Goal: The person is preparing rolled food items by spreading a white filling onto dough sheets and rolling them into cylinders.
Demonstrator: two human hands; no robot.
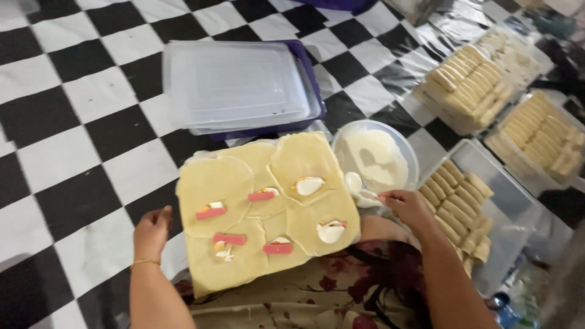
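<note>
A board covered with several round pale yellow wrappers [268, 207] rests on my lap. Each wrapper carries a pink sausage strip [211, 212] with a bit of egg; two on the right also have a white dollop [331, 231]. My left hand [152, 230] grips the board's left edge. My right hand [409, 207] holds a white spoon [356, 184] at the board's right edge, next to a clear bowl of white sauce [375, 157].
A stack of clear lidded containers [237, 85] on a purple one lies behind the board on the black and white checkered floor. Trays of finished yellow rolls [457, 207] [469, 79] [545, 134] sit to the right.
</note>
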